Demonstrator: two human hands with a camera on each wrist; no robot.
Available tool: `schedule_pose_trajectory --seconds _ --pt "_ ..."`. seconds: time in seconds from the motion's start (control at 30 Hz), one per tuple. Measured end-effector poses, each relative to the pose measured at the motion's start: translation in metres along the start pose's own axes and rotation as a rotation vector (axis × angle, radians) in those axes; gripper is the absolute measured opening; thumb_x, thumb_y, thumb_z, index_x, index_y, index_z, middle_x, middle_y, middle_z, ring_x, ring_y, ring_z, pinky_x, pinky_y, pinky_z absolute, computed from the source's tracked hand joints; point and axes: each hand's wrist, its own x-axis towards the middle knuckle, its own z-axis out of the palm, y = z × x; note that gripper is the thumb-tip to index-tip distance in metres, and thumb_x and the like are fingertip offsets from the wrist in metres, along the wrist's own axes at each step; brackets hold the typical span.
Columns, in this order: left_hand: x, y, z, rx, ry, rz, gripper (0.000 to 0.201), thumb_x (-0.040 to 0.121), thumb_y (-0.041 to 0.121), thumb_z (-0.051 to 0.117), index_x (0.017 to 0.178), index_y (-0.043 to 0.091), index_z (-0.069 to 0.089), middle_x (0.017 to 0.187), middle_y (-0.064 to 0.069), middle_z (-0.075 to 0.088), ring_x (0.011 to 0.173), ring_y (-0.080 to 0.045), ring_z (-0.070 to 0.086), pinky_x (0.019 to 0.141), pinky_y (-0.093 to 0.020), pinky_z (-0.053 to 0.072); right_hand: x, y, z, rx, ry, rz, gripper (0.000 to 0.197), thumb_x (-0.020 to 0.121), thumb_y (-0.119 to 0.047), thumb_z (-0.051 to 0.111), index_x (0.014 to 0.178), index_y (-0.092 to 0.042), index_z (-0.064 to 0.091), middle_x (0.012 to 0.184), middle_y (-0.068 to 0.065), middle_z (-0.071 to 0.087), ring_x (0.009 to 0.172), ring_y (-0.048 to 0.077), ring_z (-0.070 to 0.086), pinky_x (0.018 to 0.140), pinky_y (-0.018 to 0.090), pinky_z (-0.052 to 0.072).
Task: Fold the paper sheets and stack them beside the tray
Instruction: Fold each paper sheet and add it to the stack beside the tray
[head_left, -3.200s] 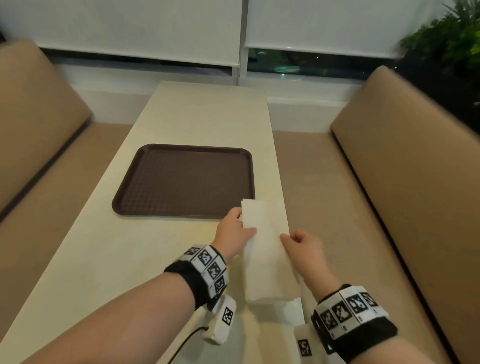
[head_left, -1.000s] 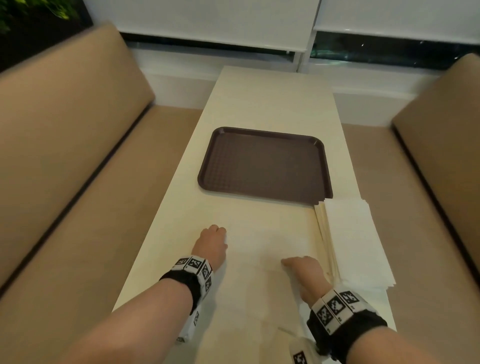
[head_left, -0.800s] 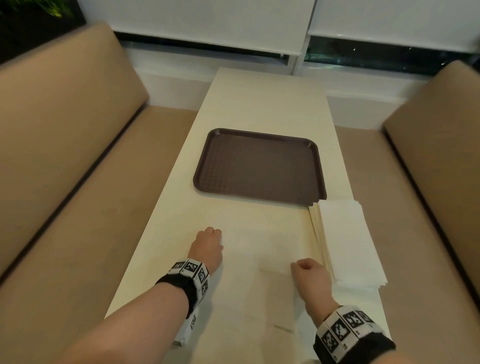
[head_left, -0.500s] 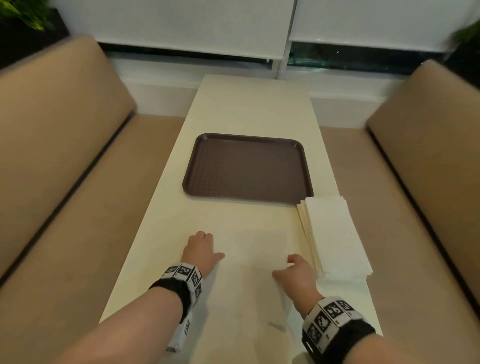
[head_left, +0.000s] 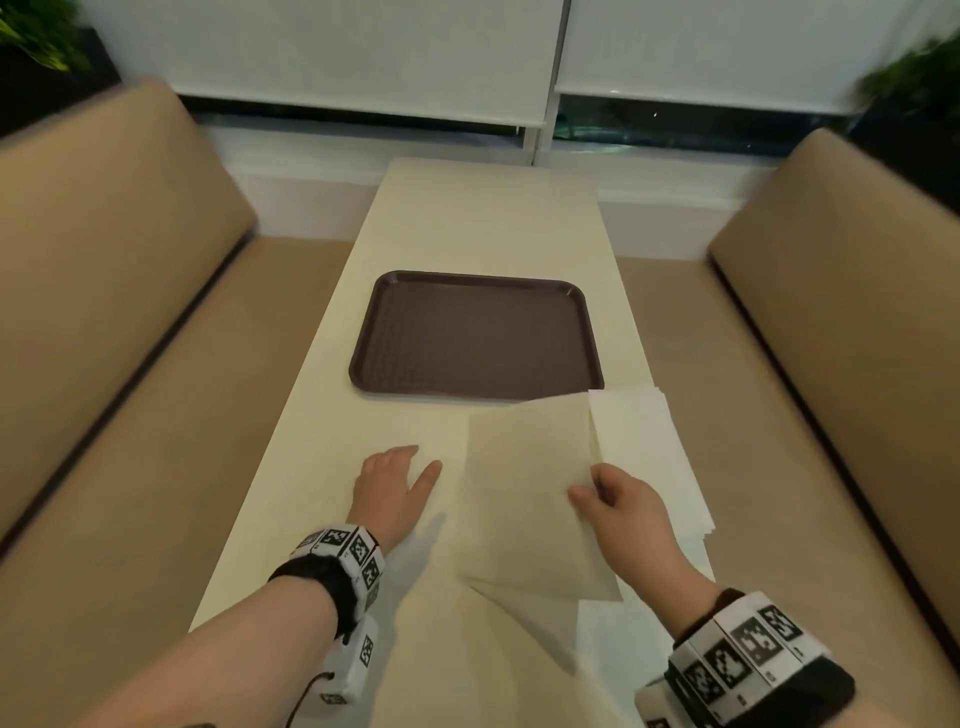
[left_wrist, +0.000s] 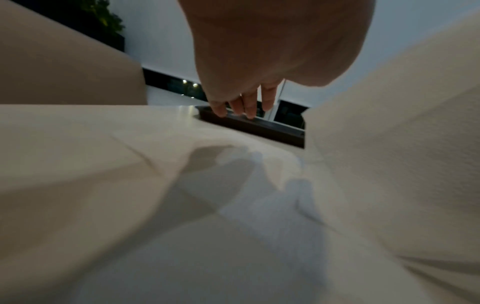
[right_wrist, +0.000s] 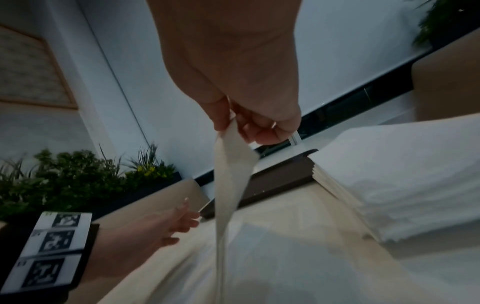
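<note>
A cream paper sheet lies in front of me on the table, its right half lifted and swung up toward the left. My right hand pinches that raised edge between thumb and fingers; the sheet hangs down from the pinch. My left hand is flat on the sheet's left part, fingers straight. A stack of folded white sheets lies at the table's right edge, just below the brown tray's near right corner.
The cream table runs away from me toward a window with white blinds. Tan bench seats flank it on both sides. Green plants stand behind the left bench.
My right hand has taken the sheet's right edge and raised it up and leftward, so the half stands off the table. My left hand has opened flat. The head view swung back to centre.
</note>
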Motion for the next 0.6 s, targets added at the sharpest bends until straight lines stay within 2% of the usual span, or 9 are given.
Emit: schedule_pose_trajectory --seconds 0.07,0.13,0.2,0.23,0.33,0.43,0.53,0.6 --pt "-0.005 0.021 -0.002 -0.273 -0.079 -0.024 0.053 0.099 0.043 0.042 0.145 0.017 0.035 0.140 -0.006 0.049 0.131 -0.023 0.038 0.107 -0.031 0.028 0.004 -0.006 -0.008 0.062 -0.055 -0.010 0.027 0.091 -0.021 0.059 0.081 0.003 0.052 0.078 0.024 0.056 0.065 0.019 0.047 0.062 0.031 0.037" --pt "-0.003 0.035 0.000 -0.551 -0.199 -0.124 0.056 0.099 0.042 0.041 0.149 0.023 0.024 0.139 -0.004 0.047 0.130 -0.021 0.042 0.106 -0.028 0.029 0.007 -0.012 -0.015 0.116 -0.101 -0.022 0.023 0.092 -0.021 0.058 0.086 0.001 0.057 0.086 0.023 0.061 0.070 0.022 0.053 0.067 0.034 0.042" --pt "0.001 0.041 0.005 -0.809 -0.287 -0.253 0.062 0.095 0.045 0.049 0.149 0.031 0.021 0.141 -0.004 0.044 0.129 -0.024 0.045 0.111 -0.038 0.033 0.011 -0.015 -0.019 0.170 -0.133 -0.009 0.018 0.093 -0.019 0.058 0.087 -0.003 0.063 0.088 0.019 0.066 0.074 0.024 0.060 0.071 0.037 0.048" --pt "0.003 0.042 0.006 -0.892 -0.304 -0.293 0.063 0.092 0.043 0.055 0.147 0.030 0.026 0.141 -0.005 0.045 0.126 -0.025 0.049 0.108 -0.043 0.038 0.013 -0.014 -0.020 0.196 -0.137 0.011 0.017 0.093 -0.018 0.058 0.088 -0.005 0.066 0.088 0.017 0.068 0.076 0.025 0.062 0.073 0.038 0.050" --pt "0.009 0.039 0.005 -0.818 -0.188 -0.313 0.054 0.083 0.026 0.070 0.130 0.017 0.048 0.121 -0.009 0.060 0.104 -0.027 0.063 0.093 -0.041 0.051 0.022 -0.003 -0.015 0.200 -0.059 0.082 0.022 0.092 -0.017 0.057 0.081 -0.001 0.066 0.076 0.016 0.065 0.069 0.024 0.058 0.067 0.037 0.049" --pt "0.011 0.030 -0.004 -0.627 -0.066 -0.326 0.031 0.083 0.020 0.070 0.111 0.017 0.057 0.104 -0.003 0.063 0.098 -0.024 0.062 0.091 -0.034 0.049 0.028 0.011 0.000 0.116 0.043 0.154 0.030 0.091 -0.014 0.053 0.064 0.000 0.051 0.063 0.008 0.044 0.061 0.019 0.040 0.058 0.029 0.031" --pt "0.011 0.018 -0.010 -0.552 0.037 -0.314 0.018 0.085 0.016 0.069 0.100 0.006 0.067 0.098 -0.010 0.068 0.096 -0.025 0.062 0.088 -0.030 0.046 0.029 0.023 0.017 0.053 0.068 0.174 0.034 0.095 -0.014 0.049 0.072 0.010 0.054 0.064 0.009 0.043 0.060 0.018 0.037 0.057 0.028 0.029" --pt "0.006 0.018 -0.015 -0.526 0.091 -0.283 0.010 0.084 0.015 0.071 0.086 0.007 0.066 0.082 -0.005 0.065 0.084 -0.020 0.058 0.079 -0.025 0.041 0.029 0.028 0.026 -0.028 0.076 0.148 0.035 0.097 -0.014 0.047 0.075 0.012 0.056 0.063 0.010 0.045 0.060 0.018 0.039 0.057 0.029 0.030"
